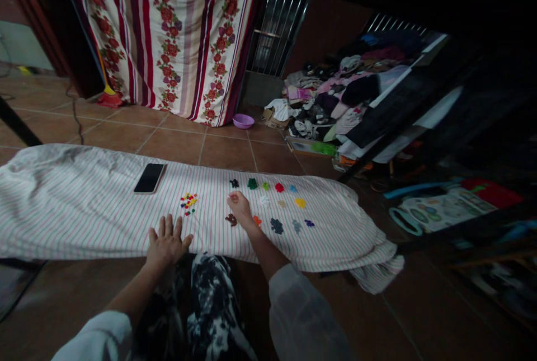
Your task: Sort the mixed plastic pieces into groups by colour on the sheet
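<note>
Left hand (165,242) spread | right hand (239,207) closed, contents unclear | small pieces (191,202): likely light, stiff; pinch sides

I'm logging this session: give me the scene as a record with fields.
Surface: striped cloth
Left hand: palm down at the cloth's near edge, fingers spread, nearest the mixed pile
Right hand: fingers drawn together, near the brown pile; anything held is too small to tell
Far row: black pile, dark green pile, light green pile, red pile, light blue pile
Phone: left of the mixed pile
Floor: purple bowl
</note>
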Action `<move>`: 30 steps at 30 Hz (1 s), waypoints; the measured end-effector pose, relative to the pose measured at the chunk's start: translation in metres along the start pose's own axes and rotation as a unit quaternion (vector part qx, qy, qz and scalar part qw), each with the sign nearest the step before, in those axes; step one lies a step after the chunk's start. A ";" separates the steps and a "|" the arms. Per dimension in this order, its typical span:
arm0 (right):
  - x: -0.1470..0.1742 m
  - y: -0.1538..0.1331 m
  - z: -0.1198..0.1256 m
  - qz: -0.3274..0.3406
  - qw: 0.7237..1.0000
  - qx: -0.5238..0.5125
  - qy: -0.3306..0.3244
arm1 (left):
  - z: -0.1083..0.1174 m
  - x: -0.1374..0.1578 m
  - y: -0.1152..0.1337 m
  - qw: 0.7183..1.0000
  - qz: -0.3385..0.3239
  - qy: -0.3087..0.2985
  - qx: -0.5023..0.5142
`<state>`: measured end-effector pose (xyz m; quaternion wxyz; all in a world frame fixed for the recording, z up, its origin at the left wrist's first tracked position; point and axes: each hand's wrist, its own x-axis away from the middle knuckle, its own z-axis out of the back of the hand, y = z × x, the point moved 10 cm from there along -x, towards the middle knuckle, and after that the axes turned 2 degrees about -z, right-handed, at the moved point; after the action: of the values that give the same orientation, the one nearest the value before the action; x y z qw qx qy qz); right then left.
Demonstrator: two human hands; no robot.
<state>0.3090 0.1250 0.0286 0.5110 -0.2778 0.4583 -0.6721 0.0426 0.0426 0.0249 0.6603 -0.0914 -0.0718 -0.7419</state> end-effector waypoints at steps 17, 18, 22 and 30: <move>-0.024 0.056 0.151 -0.062 0.978 0.156 0.121 | -0.003 -0.003 0.000 0.999 0.003 0.021 -0.036; -0.025 0.057 0.152 -0.064 0.977 0.165 0.118 | -0.004 -0.003 -0.001 0.999 0.004 0.018 -0.035; -0.028 0.060 0.152 -0.054 0.974 0.182 0.123 | -0.005 -0.003 -0.001 1.000 0.005 0.004 -0.028; -0.033 0.061 0.143 -0.055 0.964 0.242 0.097 | -0.004 -0.003 0.000 0.999 0.011 -0.012 -0.040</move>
<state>0.4663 0.1051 0.0371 0.4784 -0.1046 0.3135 -0.8136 0.0423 0.0442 0.0200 0.6632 -0.1280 -0.0490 -0.7358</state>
